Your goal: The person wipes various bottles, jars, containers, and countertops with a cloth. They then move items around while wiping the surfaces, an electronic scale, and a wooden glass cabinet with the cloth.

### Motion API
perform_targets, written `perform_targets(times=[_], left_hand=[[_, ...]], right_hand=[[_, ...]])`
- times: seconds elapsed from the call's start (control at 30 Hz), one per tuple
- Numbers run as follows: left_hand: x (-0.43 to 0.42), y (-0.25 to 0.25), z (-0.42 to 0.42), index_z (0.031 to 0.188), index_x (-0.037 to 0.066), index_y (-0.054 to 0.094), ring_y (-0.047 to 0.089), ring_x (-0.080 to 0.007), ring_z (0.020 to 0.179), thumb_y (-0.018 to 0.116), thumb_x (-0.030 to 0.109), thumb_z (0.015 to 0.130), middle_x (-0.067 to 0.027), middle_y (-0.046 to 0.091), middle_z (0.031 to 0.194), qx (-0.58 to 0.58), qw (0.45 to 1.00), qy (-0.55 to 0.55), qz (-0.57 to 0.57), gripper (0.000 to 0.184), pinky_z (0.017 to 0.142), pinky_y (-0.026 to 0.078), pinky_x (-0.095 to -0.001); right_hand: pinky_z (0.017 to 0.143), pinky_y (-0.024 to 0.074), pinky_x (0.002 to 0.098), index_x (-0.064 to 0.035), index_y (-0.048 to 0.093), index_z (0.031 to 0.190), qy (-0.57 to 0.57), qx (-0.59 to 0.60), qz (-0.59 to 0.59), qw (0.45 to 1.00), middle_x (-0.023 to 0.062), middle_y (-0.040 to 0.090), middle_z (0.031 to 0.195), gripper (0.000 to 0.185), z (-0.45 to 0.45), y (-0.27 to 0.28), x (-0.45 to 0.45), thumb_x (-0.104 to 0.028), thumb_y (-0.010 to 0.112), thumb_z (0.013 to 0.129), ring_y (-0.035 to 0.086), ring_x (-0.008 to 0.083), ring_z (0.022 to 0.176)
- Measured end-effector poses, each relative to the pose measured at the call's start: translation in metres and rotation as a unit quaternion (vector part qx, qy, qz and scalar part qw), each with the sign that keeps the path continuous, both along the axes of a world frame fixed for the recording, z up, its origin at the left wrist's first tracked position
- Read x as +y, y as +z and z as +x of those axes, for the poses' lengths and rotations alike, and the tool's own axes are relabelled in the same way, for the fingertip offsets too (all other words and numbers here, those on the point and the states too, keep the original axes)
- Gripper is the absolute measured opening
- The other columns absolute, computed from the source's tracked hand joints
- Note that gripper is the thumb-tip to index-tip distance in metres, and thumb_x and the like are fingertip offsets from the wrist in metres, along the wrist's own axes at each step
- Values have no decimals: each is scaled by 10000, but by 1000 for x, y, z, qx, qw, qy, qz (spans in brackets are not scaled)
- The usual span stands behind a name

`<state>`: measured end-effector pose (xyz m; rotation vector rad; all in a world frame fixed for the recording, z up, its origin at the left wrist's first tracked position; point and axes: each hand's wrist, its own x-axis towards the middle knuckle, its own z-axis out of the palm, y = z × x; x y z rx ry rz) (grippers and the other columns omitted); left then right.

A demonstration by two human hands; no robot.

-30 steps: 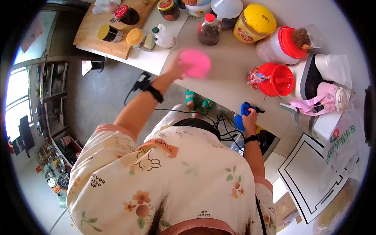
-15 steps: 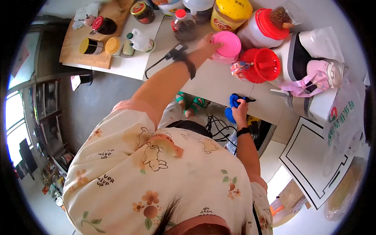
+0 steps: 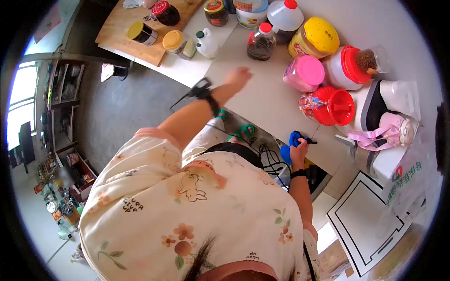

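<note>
My left hand (image 3: 238,78), a little blurred, is over the pale counter (image 3: 253,100) with its fingers loosely bent and nothing visible in it. A pink-lidded jar (image 3: 304,73) stands to its right, apart from it. Above it is a small dark-filled bottle with a red cap (image 3: 261,43). My right hand (image 3: 298,151) is closed on a bunched blue cloth (image 3: 287,152) at the counter's front edge. Next to the pink jar, a red container (image 3: 338,107) with a patterned wrapper lies tilted or stands with its top toward me.
A yellow-lidded tub (image 3: 321,37) and a large red-lidded jar (image 3: 352,65) line the wall. A wooden board (image 3: 123,35) with jars lies at the upper left. Pink straps (image 3: 370,138) and a plastic bag (image 3: 407,182) are at the right. Black cables (image 3: 269,161) hang below the counter edge.
My left hand has left the pink-lidded jar and moved left over the counter. My right hand still grips the blue cloth. The view has shifted, so the counter items appear farther right.
</note>
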<state>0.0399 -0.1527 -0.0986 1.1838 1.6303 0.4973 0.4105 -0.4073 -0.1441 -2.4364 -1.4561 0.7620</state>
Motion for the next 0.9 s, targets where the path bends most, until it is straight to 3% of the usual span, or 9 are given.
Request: perform_targets(times=[0.1,0.23,0.3,0.4,0.5,0.7,0.9], left_hand=[[-14,-2,-89,1345,60,590,643,-152,948,682,256,946,-56,692,1114,-9,998,55,-41,454,769,542,-335],[7,22,-91,1416,61,517,646,-161,1034,689,242,946,-71,674,1174,-74,997,14,5,532,798,541,-334],[43,23,-68,1503,53,390,631,-193,1102,745,278,913,-105,606,1321,-33,997,-49,55,724,879,535,-343],[75,85,-19,1576,63,237,605,-268,1155,863,390,786,-188,573,1351,60,981,-71,172,1060,961,511,-388],[98,78,7,1506,48,319,591,-323,1171,914,468,691,-229,580,1302,-69,983,-4,169,1092,957,503,-429],[106,73,39,1245,52,446,609,-373,1084,915,544,655,-195,557,1210,41,993,-8,112,901,920,514,-446],[88,80,64,1395,31,400,587,-391,1196,843,502,763,-240,534,1337,24,992,-93,79,904,990,502,-461]], right_hand=[[1037,406,528,-87,524,1203,-12,-25,-38,999,228,522,1273,435,-1,-4,3,-87,649,786,510,442,1179],[1037,411,519,-88,524,1218,-81,-57,-107,989,235,517,1281,421,-19,6,15,-76,606,805,505,450,1191],[1045,408,515,-90,523,1226,-118,-59,-122,984,238,514,1287,424,-29,10,24,-81,598,810,503,448,1197],[1063,402,512,-96,520,1246,-122,-55,-109,985,250,493,1315,449,-29,-16,19,-103,614,807,495,440,1217],[1059,405,512,-97,511,1255,-137,-54,-145,978,248,487,1323,457,-55,12,29,-99,617,811,497,442,1215],[1037,424,511,-91,495,1219,-130,-88,-120,980,227,493,1307,398,-62,9,32,-89,605,836,524,442,1168],[1034,424,532,-110,496,1202,-142,-117,-132,974,217,488,1292,377,-63,-1,32,-114,609,842,528,440,1168]])
